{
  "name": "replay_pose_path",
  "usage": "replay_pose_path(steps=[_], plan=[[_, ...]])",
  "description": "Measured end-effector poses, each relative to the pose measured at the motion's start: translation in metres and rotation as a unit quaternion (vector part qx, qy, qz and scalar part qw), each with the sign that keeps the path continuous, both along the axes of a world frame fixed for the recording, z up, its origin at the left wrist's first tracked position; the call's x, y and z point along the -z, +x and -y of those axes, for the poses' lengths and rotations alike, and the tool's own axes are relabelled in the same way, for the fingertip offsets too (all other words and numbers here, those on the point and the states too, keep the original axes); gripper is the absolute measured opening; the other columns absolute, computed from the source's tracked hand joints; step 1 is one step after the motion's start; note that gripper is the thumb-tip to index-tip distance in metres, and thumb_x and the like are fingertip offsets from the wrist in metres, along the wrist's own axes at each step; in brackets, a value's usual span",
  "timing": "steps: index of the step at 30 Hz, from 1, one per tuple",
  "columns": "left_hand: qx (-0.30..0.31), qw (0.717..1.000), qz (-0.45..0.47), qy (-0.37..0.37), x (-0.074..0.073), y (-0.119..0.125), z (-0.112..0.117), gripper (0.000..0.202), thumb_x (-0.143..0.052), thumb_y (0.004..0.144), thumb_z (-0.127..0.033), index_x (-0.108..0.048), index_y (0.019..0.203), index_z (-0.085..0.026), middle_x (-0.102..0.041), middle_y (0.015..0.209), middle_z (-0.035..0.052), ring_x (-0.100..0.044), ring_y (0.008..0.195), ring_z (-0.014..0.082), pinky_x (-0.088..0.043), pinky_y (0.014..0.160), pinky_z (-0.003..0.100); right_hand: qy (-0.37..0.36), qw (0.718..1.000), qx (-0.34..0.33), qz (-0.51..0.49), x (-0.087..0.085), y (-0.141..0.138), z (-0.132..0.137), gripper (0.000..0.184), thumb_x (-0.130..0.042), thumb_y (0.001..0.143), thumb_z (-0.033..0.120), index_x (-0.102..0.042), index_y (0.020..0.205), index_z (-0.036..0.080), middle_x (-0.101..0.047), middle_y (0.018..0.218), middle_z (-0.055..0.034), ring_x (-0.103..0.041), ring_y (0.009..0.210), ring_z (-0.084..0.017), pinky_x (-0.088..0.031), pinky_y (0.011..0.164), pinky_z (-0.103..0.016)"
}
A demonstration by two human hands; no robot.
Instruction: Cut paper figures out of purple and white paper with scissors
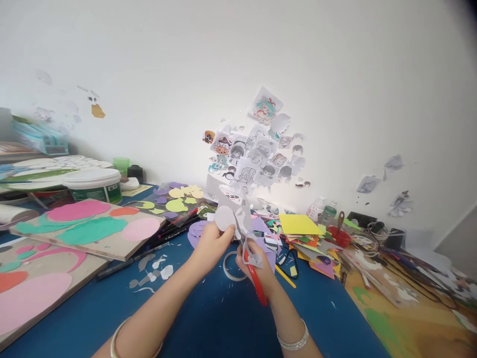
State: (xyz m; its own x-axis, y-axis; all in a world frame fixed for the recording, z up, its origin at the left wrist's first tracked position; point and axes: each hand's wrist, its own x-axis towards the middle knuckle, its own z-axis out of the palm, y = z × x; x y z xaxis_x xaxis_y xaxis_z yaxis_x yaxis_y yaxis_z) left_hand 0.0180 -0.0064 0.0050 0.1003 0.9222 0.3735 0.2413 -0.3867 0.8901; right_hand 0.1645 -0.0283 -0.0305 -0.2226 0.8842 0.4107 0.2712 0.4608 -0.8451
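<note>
1. Left hand: fingers closed in a pinch on the lower edge of the paper, a pale rounded piece held up off the table.
2. Right hand: fingers closed through the red handles of the scissors. Fingers and paper cover the blades, so it cannot be told whether they are parted.
3. Key relation: the paper lies up and to the left of the right hand, directly above the left fingertips. The scissors' long axis runs from the handles, low and right, to the blades, high and left, pointing away from the person into the paper's right edge. The left hand is the nearer one and carries the paper.
4. Position: both hands meet above the middle of the table, toward its far edge at the wall.
5. Containers:
   - Tub, far left edge: lid on, contents hidden.
   - Red bowl, far right side: a stick stands in it, tilted.
6. Nearby items:
   - Tape ring lies flat on the table just below the hands.
   - Yellow sheets top a mixed paper stack to the right.
   - Board with pink and green shapes lies to the left.
   - Grey scraps are scattered beside the board.
</note>
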Motion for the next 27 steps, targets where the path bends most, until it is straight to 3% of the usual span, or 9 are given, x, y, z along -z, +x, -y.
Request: replay_pose_path(steps=[7, 14, 23, 27], plan=[[-0.023, 1.000, -0.003, 0.006, -0.0029, -0.0005, -0.0014, 0.034, -0.042, 0.077, -0.038, -0.041, 0.049, -0.019, -0.045, 0.044, -0.0038, -0.044, 0.047, 0.0124, -0.033, 0.049, 0.024, -0.020, 0.997, -0.079, -0.019, -0.0018, 0.0042, -0.0009, 0.018, -0.055, 0.079, 0.030, -0.052, 0.094, 0.020, -0.052, 0.078, -0.0003, -0.044, 0.063, -0.012, -0.038, 0.058, -0.025], [0.053, 0.998, -0.001, -0.033, -0.0020, -0.0003, -0.0025, 0.036, -0.045, 0.078, -0.041, -0.047, 0.051, -0.018, -0.048, 0.043, -0.0029, -0.046, 0.045, 0.0125, -0.036, 0.052, 0.024, -0.010, 1.000, 0.016, 0.015, -0.0031, 0.0027, 0.0026, 0.014, -0.058, 0.076, 0.025, -0.056, 0.089, 0.020, -0.053, 0.073, 0.0012, -0.047, 0.064, -0.013, -0.043, 0.062, -0.028], [0.187, 0.962, 0.165, -0.115, -0.0042, -0.0035, 0.0019, 0.029, -0.051, 0.077, -0.036, -0.047, 0.056, -0.017, -0.045, 0.048, -0.0046, -0.041, 0.043, 0.0089, -0.035, 0.046, 0.022, -0.016, 0.999, 0.023, 0.024, -0.0028, 0.0028, 0.0007, 0.018, -0.062, 0.073, 0.024, -0.058, 0.089, 0.018, -0.052, 0.070, 0.0017, -0.049, 0.064, -0.014, -0.046, 0.066, -0.029], [0.156, 0.975, 0.120, -0.106, -0.0070, -0.0059, 0.0022, 0.029, -0.051, 0.076, -0.038, -0.047, 0.056, -0.017, -0.046, 0.047, -0.0043, -0.041, 0.043, 0.0093, -0.034, 0.046, 0.022, -0.009, 1.000, 0.009, 0.000, -0.0009, 0.0014, -0.0001, 0.025, -0.060, 0.075, 0.024, -0.059, 0.099, 0.018, -0.053, 0.071, 0.0004, -0.049, 0.063, -0.014, -0.045, 0.061, -0.028]])
